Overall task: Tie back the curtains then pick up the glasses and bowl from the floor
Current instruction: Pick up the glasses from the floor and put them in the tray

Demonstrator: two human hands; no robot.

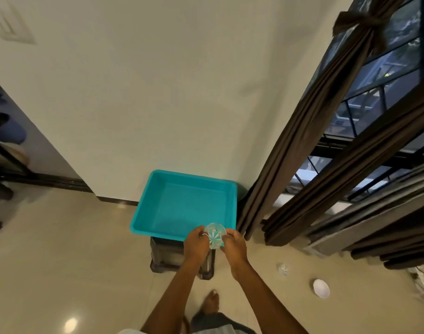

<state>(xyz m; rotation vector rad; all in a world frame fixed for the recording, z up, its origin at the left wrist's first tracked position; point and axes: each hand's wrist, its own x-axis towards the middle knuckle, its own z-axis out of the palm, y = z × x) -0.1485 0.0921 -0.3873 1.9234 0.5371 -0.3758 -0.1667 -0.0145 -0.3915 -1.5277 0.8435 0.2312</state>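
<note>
Over the near rim of the teal tub (157, 231), left hand (196, 245) and right hand (235, 247) clasp a cut glass (214, 235) by its sides; rigid, slick, breakable, light; another glass (283, 270) and bowl (321, 288) lie on the floor (85, 261), right

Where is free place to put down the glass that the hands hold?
The turquoise tub is bare inside. The left hand and right hand hold the glass over its near rim.

Both hands (197, 244) (234, 247) hold a glass (214, 235) over the teal tub (157, 201).
</note>
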